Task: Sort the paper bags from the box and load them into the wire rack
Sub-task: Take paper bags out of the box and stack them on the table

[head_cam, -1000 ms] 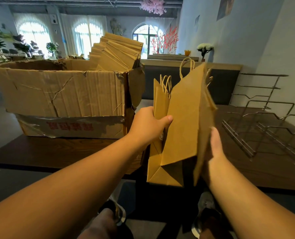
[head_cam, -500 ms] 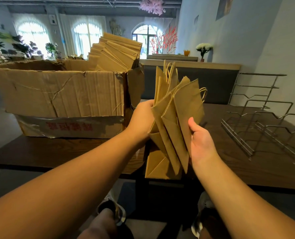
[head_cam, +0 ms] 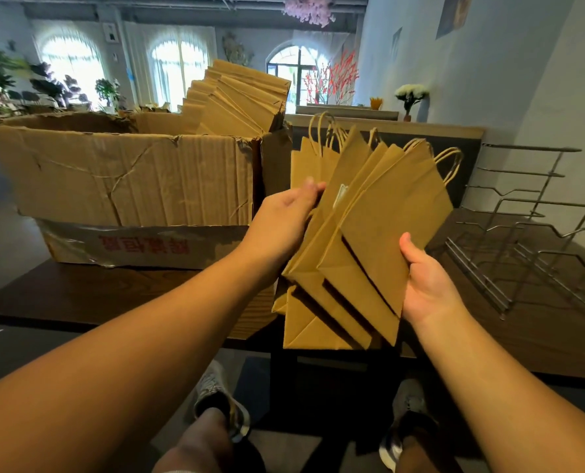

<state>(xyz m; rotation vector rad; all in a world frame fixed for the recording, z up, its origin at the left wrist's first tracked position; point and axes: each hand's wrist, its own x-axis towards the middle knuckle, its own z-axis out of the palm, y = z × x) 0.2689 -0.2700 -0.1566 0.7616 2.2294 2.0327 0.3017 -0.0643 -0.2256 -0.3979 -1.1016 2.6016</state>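
My left hand (head_cam: pixel 286 216) is gripping the fanned paper bags (head_cam: pixel 363 233), and the fan is hiding its fingertips. My right hand's (head_cam: pixel 427 281) fingers are going behind the fan too; only thumb and palm are showing. The front bags are covering most of the rear ones, so I'm not getting a count. Left of the grip, the box (head_cam: pixel 123 179) wall is hiding the lower part of its stack. Right of the grip, the wire rack (head_cam: pixel 530 240) is running off the frame edge. The red print on the box is showing upside down, not reading it.
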